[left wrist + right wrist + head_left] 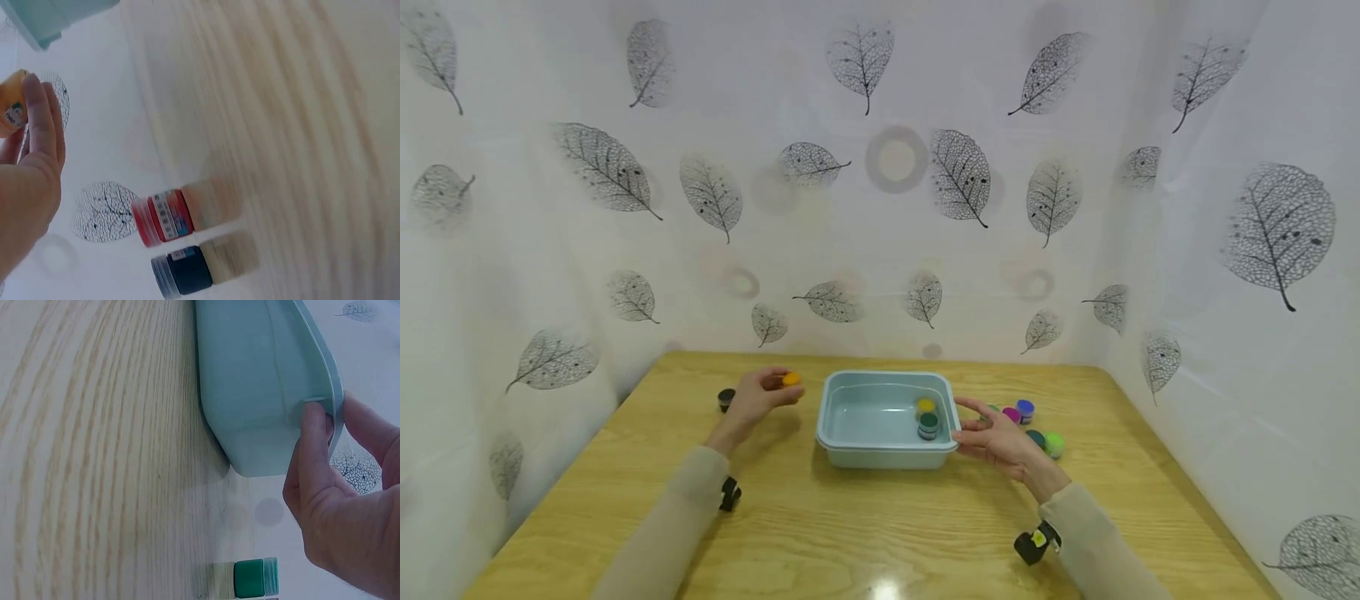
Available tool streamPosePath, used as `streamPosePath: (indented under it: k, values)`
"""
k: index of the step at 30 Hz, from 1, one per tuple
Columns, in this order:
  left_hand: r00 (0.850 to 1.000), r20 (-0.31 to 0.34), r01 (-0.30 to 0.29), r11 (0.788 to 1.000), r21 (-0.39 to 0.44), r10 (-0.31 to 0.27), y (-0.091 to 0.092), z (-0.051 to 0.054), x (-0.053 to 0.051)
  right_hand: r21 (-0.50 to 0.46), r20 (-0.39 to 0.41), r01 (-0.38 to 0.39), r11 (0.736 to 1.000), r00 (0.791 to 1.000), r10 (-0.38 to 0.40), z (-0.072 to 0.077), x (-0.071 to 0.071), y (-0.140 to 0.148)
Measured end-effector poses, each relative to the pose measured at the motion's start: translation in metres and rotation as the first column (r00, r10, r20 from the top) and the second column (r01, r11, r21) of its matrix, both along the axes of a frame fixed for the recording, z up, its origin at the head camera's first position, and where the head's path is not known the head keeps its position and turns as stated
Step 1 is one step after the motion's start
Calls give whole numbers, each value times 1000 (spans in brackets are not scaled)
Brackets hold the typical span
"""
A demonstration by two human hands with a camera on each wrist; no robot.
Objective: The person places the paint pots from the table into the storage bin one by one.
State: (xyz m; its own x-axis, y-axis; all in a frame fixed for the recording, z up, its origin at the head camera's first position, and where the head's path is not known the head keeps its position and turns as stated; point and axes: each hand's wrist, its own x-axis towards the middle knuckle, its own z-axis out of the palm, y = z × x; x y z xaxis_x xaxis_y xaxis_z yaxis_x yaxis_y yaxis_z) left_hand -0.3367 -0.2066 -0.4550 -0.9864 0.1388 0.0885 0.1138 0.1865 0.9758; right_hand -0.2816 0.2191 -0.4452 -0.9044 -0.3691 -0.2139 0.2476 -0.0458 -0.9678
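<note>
My left hand (756, 402) pinches a small orange paint jar (792, 380) between thumb and fingers, raised above the table to the left of the tub. The same jar (12, 103) shows its printed label in the left wrist view. My right hand (1002, 442) grips the right rim of a pale blue plastic tub (880, 457); in the right wrist view fingers lie under the rim and the thumb over it. Inside the tub, toward its right end, are a yellow-topped jar (927, 406) and a dark green jar (928, 427).
Left of the tub, a black jar (726, 400) stands near the left hand; a red jar (164, 217) is beside it in the left wrist view. Several jars, among them a blue one (1025, 411) and a light green one (1054, 444), stand right of the tub. A leaf-print curtain surrounds the table.
</note>
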Motion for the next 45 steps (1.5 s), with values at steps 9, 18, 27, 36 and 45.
streamPosePath:
  k: [9, 18, 27, 36, 45]
  values:
    - [997, -45, -59, 998, 3, 59, 22, 4, 2, -8, 10, 1, 1000, 1000, -1, -1, 0, -1]
    - [991, -43, -130, 991, -17, 129, 49, 13, 3, 2, 2, 6, 1000, 1000, -6, 0, -2, -2]
    - [985, -102, -140, 990, 14, 140, 69, 13, 3, 3, -3, -1, 1000, 1000, 1, 1, -3, 0]
    - [986, -107, -126, 992, -9, 125, 78, 15, 6, -7, 8, 4, 1000, 1000, -4, 1, -1, -1]
    - [984, -106, -152, 987, -52, 146, 90, 16, 5, 6, 3, 9, 1000, 1000, -9, 0, 0, 0]
